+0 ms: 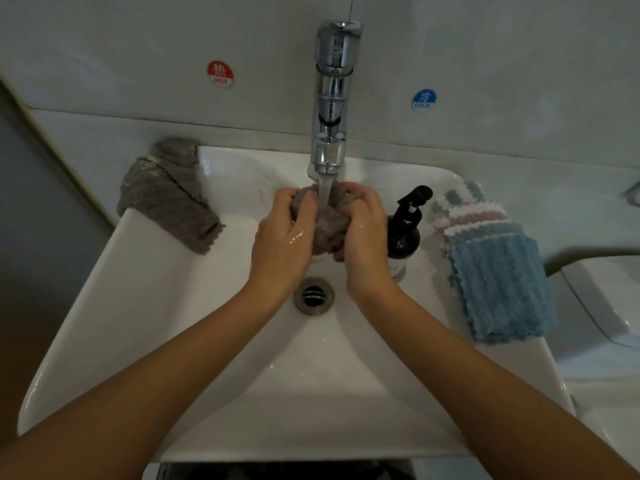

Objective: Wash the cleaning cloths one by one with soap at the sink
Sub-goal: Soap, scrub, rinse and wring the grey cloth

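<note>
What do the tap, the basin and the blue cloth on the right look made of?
Tap: polished chromed metal, by its mirror-like reflections. Basin: likely glazed white ceramic, smooth with glossy highlights. Blue cloth: probably microfibre, going by its fuzzy ribbed pile.

My left hand [282, 233] and right hand [363, 233]: both wet, fingers curled inward, facing each other; forearms bare, converging forward.

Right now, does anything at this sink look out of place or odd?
Nothing much. A grey cloth hangs crumpled over the sink's back left corner, and the folded cloths on the right are fanned unevenly.
</note>
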`<state>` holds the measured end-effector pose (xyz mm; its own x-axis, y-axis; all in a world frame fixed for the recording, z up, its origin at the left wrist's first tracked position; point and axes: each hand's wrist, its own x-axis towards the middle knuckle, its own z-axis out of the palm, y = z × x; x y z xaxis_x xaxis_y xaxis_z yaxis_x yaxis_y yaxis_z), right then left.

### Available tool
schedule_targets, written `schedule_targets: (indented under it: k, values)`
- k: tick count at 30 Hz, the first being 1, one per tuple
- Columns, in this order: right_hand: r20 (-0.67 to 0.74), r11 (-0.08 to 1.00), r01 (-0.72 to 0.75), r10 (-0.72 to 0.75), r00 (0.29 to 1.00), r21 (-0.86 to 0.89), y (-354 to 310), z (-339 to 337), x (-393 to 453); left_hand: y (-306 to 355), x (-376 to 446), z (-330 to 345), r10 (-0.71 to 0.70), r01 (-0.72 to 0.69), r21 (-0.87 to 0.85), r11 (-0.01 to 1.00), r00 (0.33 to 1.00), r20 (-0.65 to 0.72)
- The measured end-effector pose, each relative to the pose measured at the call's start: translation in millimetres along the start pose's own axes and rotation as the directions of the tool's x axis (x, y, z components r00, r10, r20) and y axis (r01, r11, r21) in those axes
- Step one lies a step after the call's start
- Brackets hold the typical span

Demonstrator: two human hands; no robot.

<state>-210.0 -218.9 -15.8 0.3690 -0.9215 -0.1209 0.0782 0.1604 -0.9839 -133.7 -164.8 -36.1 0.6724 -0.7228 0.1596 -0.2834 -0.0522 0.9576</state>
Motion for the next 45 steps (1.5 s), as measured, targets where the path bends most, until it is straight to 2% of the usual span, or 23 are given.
schedule_targets:
  k: [2, 5, 8, 13, 17, 20, 22, 24, 28, 30, 34, 38, 41, 45]
  values:
    - [-0.036, 0.996, -0.064, 0.067, 0.997, 0.065, -2.2, -0.5, 0.9, 1.5, -0.3, 1.0, 0.029, -0.030, -0.058, 0.998, 0.999, -0.013]
    - [-0.023, 0.994, -0.106, 0.106, 0.994, 0.014, -2.5, 0.4, -1.0, 3.1, -2.1, 1.3, 0.063, -0.070, -0.081, 0.994, 0.995, -0.081]
    - [0.050, 0.996, -0.072, 0.074, 0.996, -0.049, -1.6, 2.2, -6.4, 3.2, -0.9, -0.5, 0.035, -0.046, -0.073, 0.996, 0.990, -0.138]
    - [0.155, 0.997, -0.052, 0.061, 0.986, -0.063, 1.9, 5.3, -11.8, 4.3, 3.9, -3.3, -0.101, 0.075, -0.155, 0.985, 0.980, -0.171]
    - [0.171, 0.996, -0.034, 0.048, 0.984, -0.083, 5.6, 6.5, -9.5, 4.6, 3.8, -5.1, -0.102, 0.070, -0.176, 0.982, 0.979, -0.176]
    - [0.138, 0.993, 0.030, -0.015, 0.990, -0.113, 10.2, 5.5, -4.5, 2.6, 6.8, -4.5, -0.143, 0.106, -0.203, 0.973, 0.974, -0.178]
    - [0.097, 0.990, 0.051, -0.038, 0.995, -0.132, 12.8, 3.6, -0.1, 2.0, 8.6, -4.0, -0.184, 0.145, -0.227, 0.963, 0.969, -0.163]
    - [0.048, 0.990, 0.012, -0.005, 0.999, -0.143, 12.8, 1.1, 2.7, 3.6, 7.7, -3.0, -0.194, 0.158, -0.243, 0.957, 0.971, -0.136]
    - [-0.037, 0.993, 0.005, -0.009, 0.999, -0.120, 11.8, -2.2, 8.5, 6.8, 2.3, -1.4, -0.123, 0.108, -0.220, 0.970, 0.991, -0.056]
    - [-0.080, 0.998, 0.014, -0.019, 0.997, -0.063, 11.1, -1.4, 10.3, 6.6, -0.4, 0.5, -0.087, 0.084, -0.208, 0.975, 0.996, -0.004]
    - [-0.057, 0.991, -0.064, 0.071, 0.996, 0.114, 13.9, -1.5, 9.7, 2.0, -5.3, 7.6, -0.080, 0.089, -0.183, 0.979, 0.995, 0.058]
    - [0.011, 0.984, -0.137, 0.137, 0.991, 0.115, 15.1, 1.9, 6.5, -0.7, -4.8, 10.7, -0.064, 0.058, -0.177, 0.982, 0.998, -0.025]
    - [0.068, 0.979, -0.184, 0.178, 0.982, 0.091, 12.4, 4.9, 1.7, 1.7, 0.7, 6.5, -0.109, 0.084, -0.220, 0.972, 0.989, -0.103]
    - [0.125, 0.992, -0.125, 0.121, 0.985, 0.026, 10.8, 5.8, -2.6, 1.4, 6.6, 0.6, -0.156, 0.103, -0.294, 0.950, 0.974, -0.163]
